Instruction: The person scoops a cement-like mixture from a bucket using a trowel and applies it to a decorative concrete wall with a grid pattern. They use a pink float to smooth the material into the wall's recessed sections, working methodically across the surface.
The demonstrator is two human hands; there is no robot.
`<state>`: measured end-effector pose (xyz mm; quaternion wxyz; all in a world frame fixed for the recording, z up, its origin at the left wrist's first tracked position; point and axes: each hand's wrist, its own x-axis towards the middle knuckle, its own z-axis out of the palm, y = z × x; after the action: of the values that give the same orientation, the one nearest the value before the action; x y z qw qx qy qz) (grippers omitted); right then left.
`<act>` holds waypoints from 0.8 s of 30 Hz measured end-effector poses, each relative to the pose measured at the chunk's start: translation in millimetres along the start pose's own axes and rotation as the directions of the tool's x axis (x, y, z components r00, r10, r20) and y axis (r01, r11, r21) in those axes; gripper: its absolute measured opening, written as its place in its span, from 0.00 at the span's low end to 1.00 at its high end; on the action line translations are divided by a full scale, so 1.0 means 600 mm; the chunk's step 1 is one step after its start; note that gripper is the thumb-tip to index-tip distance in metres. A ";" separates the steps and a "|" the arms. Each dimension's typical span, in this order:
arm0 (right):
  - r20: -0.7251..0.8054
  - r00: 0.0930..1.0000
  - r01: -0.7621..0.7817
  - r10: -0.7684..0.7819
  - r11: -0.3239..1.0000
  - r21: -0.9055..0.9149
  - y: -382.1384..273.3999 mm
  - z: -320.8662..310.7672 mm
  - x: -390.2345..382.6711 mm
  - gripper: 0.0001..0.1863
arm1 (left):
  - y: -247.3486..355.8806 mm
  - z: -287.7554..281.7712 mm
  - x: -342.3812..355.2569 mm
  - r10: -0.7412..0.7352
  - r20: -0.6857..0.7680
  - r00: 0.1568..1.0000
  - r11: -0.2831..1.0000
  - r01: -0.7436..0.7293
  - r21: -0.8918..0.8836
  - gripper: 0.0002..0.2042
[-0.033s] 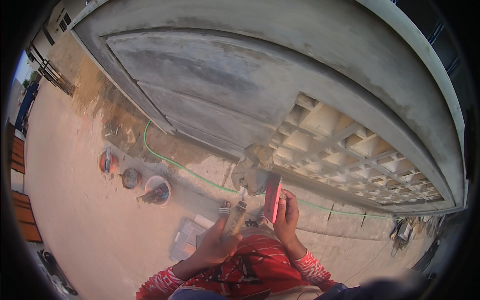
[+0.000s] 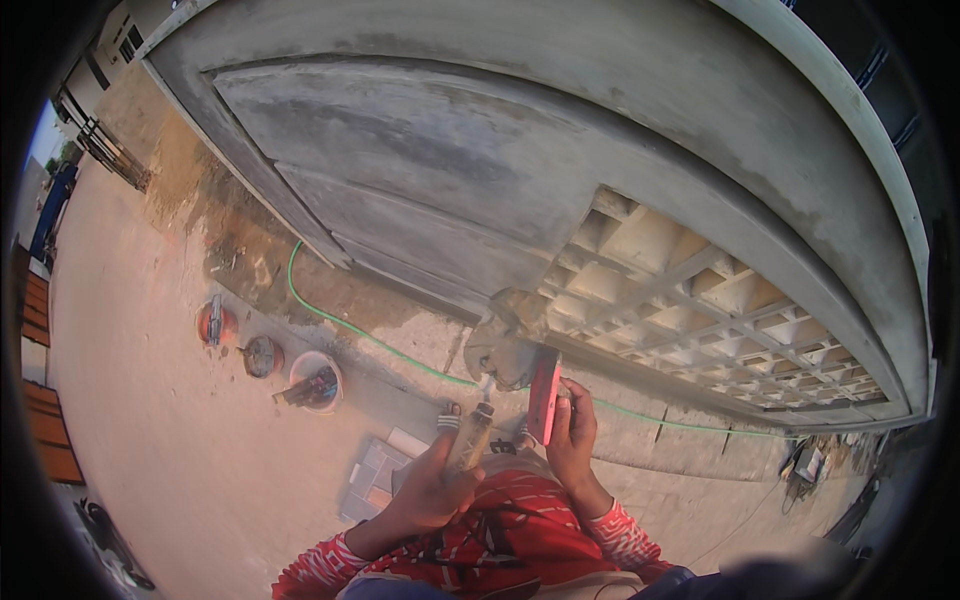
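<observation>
Item 1: red flat tool (image 2: 544, 398), a long narrow slab, apparently a float or level. It stood nearly upright, its long axis running from the chest up toward the wall, with its upper end at the grey mortar patch (image 2: 505, 345) on the wall's lower moulding. The right hand (image 2: 575, 435) gripped it from the right side, fingers wrapped closed around its lower half.

Item 2: trowel (image 2: 472, 432), mortar-crusted, handle in the left hand (image 2: 432, 490), fingers closed around it. Its blade pointed up and slightly right toward the same patch, just left of the red tool. The 2 tools lay near each other, roughly parallel; whether they touched could not be told. The right hand was the nearer one to the patch.

Item 3: grey rendered wall (image 2: 420, 170), recessed panel at left, lattice of square openings (image 2: 690, 290) at right of the patch. Open wall lay left and above the patch; the lattice edge bounded it closely on the right.

Item 4: ground below. Green hose (image 2: 340, 322) ran along the wall base. 3 round buckets (image 2: 315, 380) stood well apart to the left. Stacked tiles (image 2: 372, 475) lay just left of the left forearm.
</observation>
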<state>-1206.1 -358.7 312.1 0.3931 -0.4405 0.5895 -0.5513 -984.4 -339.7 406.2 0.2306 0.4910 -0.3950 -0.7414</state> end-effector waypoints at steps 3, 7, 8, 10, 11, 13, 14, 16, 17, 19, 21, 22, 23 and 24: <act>-0.027 0.999 0.032 -0.034 0.997 -0.068 -0.004 0.004 0.003 0.15 | -0.001 0.001 0.000 0.026 -0.029 0.999 0.994 -0.023 0.108 0.13; -0.024 0.999 -0.035 0.031 0.983 -0.180 0.004 0.000 0.006 0.14 | 0.002 -0.001 -0.001 -0.013 -0.019 1.000 0.998 0.014 0.060 0.13; -0.034 0.999 -0.036 0.030 0.982 -0.188 0.014 0.001 0.008 0.14 | 0.002 -0.001 0.000 -0.019 -0.013 1.000 0.999 0.020 0.045 0.13; -0.024 0.996 0.073 -0.084 0.952 -0.297 0.021 0.001 0.014 0.13 | 0.004 -0.001 -0.001 -0.033 -0.003 0.999 0.999 0.033 0.017 0.15; 0.006 0.981 0.181 -0.193 0.902 -0.391 0.021 0.001 0.022 0.13 | 0.006 -0.001 -0.002 -0.041 0.001 0.999 0.999 0.041 0.002 0.16; 0.077 0.967 0.248 -0.243 0.830 -0.499 0.029 0.002 0.028 0.13 | 0.004 -0.002 -0.002 -0.031 0.013 0.999 0.999 0.031 0.028 0.19; 0.104 0.977 0.214 -0.187 0.826 -0.521 0.038 0.003 0.027 0.12 | 0.001 -0.001 -0.002 -0.014 0.021 1.000 0.998 0.013 0.068 0.20; 0.095 0.992 0.121 -0.083 0.839 -0.531 0.044 -0.003 0.024 0.12 | 0.004 0.003 -0.002 0.001 0.039 0.999 0.997 -0.004 0.072 0.22; 0.066 0.997 0.064 -0.035 0.855 -0.514 0.040 -0.011 0.024 0.11 | 0.012 0.006 -0.006 0.001 0.045 0.999 0.999 -0.003 0.035 0.23; 0.030 0.998 -0.031 0.047 0.918 -0.394 0.029 -0.034 0.022 0.12 | 0.019 0.004 -0.007 0.004 0.038 0.999 1.000 -0.004 -0.003 0.23; 0.020 0.993 -0.110 0.116 0.978 -0.175 0.009 -0.066 0.017 0.13 | 0.019 -0.002 -0.005 0.007 0.016 1.000 1.000 -0.007 -0.002 0.21; 0.046 0.966 -0.255 0.256 0.967 -0.024 -0.023 -0.074 0.015 0.14 | 0.019 -0.004 -0.004 -0.001 -0.005 1.000 1.000 0.001 0.016 0.20; 0.084 0.918 -0.395 0.387 0.911 0.115 -0.071 -0.082 0.015 0.15 | 0.018 -0.007 -0.002 -0.010 -0.017 1.000 1.000 0.011 0.029 0.20; 0.139 0.855 -0.519 0.500 0.819 0.244 -0.097 -0.091 0.017 0.16 | 0.017 -0.009 0.000 -0.015 -0.028 0.999 0.999 0.017 0.041 0.19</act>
<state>-1256.1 -351.7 374.6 0.6028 -0.2270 0.5901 -0.4867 -979.9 -347.3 413.4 0.2199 0.5090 -0.4031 -0.7280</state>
